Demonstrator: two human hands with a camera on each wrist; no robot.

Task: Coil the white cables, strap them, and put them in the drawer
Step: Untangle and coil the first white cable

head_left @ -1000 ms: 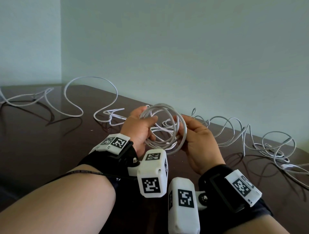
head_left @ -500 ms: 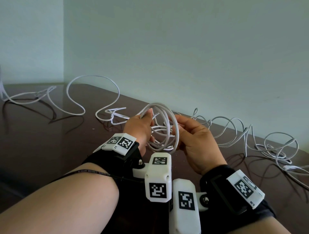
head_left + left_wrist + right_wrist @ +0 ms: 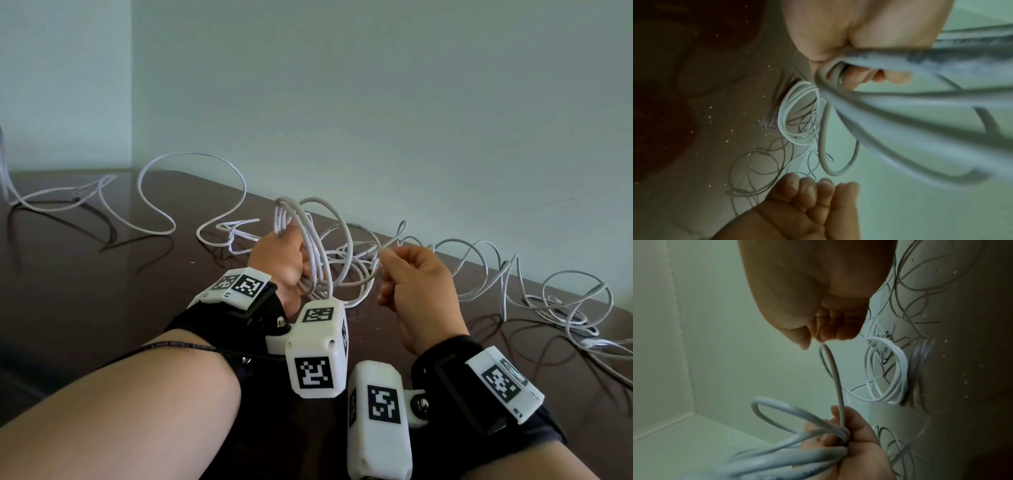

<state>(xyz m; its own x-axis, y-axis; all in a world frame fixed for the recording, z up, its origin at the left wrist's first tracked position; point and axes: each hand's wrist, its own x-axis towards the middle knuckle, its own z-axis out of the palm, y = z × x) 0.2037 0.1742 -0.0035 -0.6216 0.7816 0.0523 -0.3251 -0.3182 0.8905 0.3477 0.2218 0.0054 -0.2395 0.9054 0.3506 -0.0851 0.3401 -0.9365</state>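
**Q:** What is the state of the left-hand grip?

**A:** The left-hand grip is clamped on the coil of white cable. The fingers wrap around the gathered loops at their lower near side. The coil stands roughly upright, with its open loops rising above the knuckles. Whether the lowest loop touches the counter cannot be told, because a wrist unit hides it.

**Q:** And the right-hand grip?

**A:** The right-hand grip is closed in a pinch on a single free strand, held between the thumb and the fingertips. It sits to the right of the coil, near it but not touching it. In the right wrist view the strand runs from the pinch straight into the bundle held by the left-hand grip.

**Q:** Where is the remaining cable?

**A:** Loose cable lies in tangled loops on the counter to the right of the hands, along the far edge by the wall. A second run lies in wide curves at the far left. Both wrist views show a smaller wound bundle on the counter, just beyond the hands.

**Q:** What is worn on the wrists?

**A:** Each wrist carries a black band with white housings that bear black-and-white markers.
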